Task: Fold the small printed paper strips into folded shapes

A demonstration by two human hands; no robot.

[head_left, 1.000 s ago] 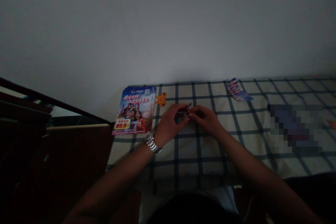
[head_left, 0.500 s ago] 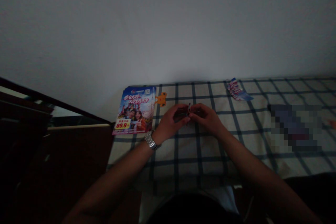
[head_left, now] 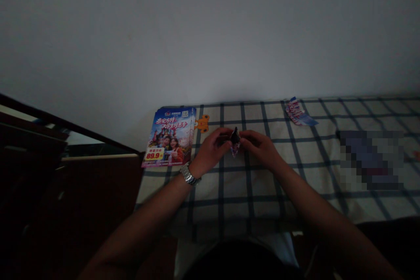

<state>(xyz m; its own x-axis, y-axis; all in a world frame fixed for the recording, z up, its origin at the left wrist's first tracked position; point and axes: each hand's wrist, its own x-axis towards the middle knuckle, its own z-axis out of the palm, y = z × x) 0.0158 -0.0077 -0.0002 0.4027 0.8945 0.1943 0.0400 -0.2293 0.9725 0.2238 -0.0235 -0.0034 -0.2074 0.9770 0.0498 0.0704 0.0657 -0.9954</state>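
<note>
Left hand: fingers and thumb pinched on the left side of the folded paper
Right hand: fingertips pinched on the right side of the same piece, gap between hands narrow
Folded paper: small, mid-scene between the hands, parted along a fold with a dark hollow showing, printed colour on the near part; can't tell if it touches the cloth
Watch: silver metal band on the left wrist
Flyer stack: far left on the worktop, slightly fanned, top sheet face up, blue and pink print, "89.9" on a yellow patch in its near left corner
Orange bear: just beside the stack's right edge, can't tell if printed or loose
Folded stack: far right of the hands, overlapping blue and pink pieces, near the wall
Blurred item: right side, pixelated, can't identify
Worktop: under a pale checked cloth with dark lines, far edge along the wall
Dark furniture: left of the worktop, detail lost in shadow
</note>
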